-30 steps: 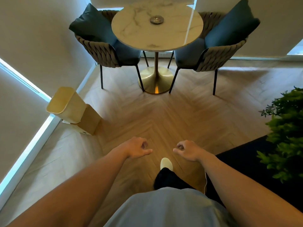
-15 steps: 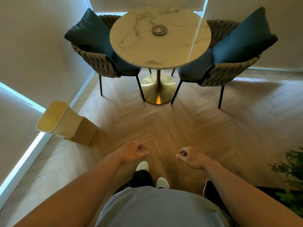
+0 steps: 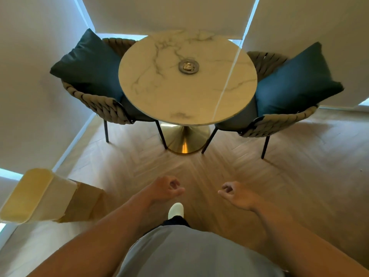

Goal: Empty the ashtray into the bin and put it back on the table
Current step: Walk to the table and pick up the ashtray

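Ashtray (image 3: 188, 66) sat on the round desk (image 3: 169, 100) at upper centre, bin (image 3: 30, 194) at lower left; left hand (image 3: 165, 189) and right hand (image 3: 237, 194) hung loosely curled, empty.

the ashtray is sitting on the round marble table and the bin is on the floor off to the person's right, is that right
Not quite: the side is wrong. The head view shows the bin on the floor off to the person's left, by the wall. The ashtray is sitting on the round marble table, as you said.
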Tool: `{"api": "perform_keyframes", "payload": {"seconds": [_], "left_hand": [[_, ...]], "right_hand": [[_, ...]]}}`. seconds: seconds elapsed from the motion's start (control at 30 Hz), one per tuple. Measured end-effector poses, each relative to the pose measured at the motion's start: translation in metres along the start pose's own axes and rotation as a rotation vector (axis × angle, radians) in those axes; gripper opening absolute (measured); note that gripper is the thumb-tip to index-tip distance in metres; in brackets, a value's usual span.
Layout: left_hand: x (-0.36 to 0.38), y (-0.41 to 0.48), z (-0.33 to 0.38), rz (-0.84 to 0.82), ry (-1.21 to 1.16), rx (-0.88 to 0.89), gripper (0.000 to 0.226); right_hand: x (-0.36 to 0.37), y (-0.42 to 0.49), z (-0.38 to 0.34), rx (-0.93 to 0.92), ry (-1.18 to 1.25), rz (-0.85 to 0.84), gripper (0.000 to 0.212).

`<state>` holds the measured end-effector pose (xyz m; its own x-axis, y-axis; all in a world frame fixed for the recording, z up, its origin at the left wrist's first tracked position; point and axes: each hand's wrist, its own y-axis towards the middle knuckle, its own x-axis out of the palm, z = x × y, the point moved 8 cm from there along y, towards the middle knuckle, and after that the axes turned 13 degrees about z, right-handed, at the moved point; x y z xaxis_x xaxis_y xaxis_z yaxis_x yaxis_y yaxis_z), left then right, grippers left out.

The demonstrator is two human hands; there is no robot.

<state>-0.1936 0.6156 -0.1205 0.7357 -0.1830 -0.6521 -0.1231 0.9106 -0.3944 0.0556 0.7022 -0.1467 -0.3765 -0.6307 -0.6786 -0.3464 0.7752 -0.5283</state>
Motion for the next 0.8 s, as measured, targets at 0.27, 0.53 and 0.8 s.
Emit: {"api": "perform_keyframes", "payload": {"seconds": [0.27,0.53,0.8], "left_hand": [[-0.078,0.103,0.007,0.064,-0.072,-0.012,0.039],[-0.116,0.198,0.016,0.096,-0.12,-0.084,0.037],[-0.155,0.291,0.041,0.187,-0.12,-0.156,0.031]], "right_hand": [[-0.048,0.098,-0.057,0.001,0.136,0.041,0.059],[-0.092,0.204,-0.11,-0.084,0.158,0.009,0.052],[-0.164,0.3,-0.133,-0.154,0.08,0.012,0.051]]}}
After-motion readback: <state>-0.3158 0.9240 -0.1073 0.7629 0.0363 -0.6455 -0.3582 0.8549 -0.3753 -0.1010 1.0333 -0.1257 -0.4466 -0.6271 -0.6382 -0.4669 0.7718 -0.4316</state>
